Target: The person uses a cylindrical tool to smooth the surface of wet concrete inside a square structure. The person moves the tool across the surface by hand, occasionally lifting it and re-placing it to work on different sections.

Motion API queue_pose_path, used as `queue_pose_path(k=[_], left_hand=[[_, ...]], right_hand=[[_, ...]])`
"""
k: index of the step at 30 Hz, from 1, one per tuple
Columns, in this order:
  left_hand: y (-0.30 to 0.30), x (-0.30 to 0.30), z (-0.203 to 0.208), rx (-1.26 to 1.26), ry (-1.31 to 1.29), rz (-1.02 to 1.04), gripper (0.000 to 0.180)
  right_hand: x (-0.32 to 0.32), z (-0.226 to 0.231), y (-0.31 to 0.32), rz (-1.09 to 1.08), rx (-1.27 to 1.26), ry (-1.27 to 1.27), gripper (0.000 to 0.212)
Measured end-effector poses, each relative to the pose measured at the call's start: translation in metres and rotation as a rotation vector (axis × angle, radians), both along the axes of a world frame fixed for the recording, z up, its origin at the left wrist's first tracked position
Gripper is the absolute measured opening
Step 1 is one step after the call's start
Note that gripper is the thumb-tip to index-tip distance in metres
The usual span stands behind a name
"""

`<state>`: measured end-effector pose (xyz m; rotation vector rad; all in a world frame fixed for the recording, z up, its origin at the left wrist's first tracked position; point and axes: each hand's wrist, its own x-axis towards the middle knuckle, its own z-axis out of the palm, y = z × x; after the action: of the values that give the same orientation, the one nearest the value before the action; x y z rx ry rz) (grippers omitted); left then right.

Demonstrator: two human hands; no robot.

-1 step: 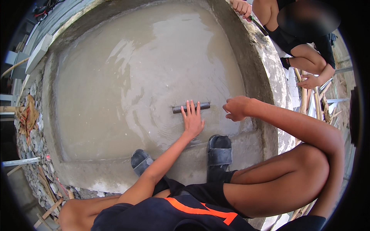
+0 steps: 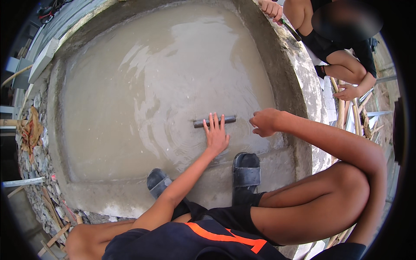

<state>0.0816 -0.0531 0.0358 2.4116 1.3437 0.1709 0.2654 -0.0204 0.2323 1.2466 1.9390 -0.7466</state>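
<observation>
A short dark bar [image 2: 229, 118] lies in the wet, grey-brown layer inside a concrete basin [image 2: 199, 193]. Spread fingers of my left hand [image 2: 216, 138] rest flat across the bar without wrapping round it. Anything attached beneath the bar is hidden by the murky liquid. My right hand [image 2: 265, 122] hovers to the right of the bar, apart from it, with its fingers curled in and nothing visible in them. Faint ripples ring the bar.
My sandals, left [image 2: 158, 182] and right [image 2: 247, 171], are on the basin's near ledge. Beyond the right-hand wall [image 2: 299, 56] another person crouches, one hand [image 2: 272, 8] holding a dark tool with a green part [image 2: 291, 29]. Broken stones [image 2: 41, 160] lie outside on the left.
</observation>
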Motion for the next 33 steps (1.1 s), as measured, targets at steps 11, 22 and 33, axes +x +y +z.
queue_pose_path(k=[11, 22, 33], left_hand=[[0.043, 0.003, -0.013, 0.159, -0.117, -0.018, 0.079], [0.096, 0.016, 0.005, 0.060, -0.046, 0.051, 0.108], [0.091, 0.007, 0.009, -0.002, 0.077, 0.015, 0.113]], right_hand=[[-0.005, 0.000, 0.003, 0.004, -0.004, 0.006, 0.035], [-0.007, 0.001, 0.005, -0.020, -0.016, -0.005, 0.035], [0.007, -0.001, -0.010, -0.058, -0.014, 0.010, 0.033]])
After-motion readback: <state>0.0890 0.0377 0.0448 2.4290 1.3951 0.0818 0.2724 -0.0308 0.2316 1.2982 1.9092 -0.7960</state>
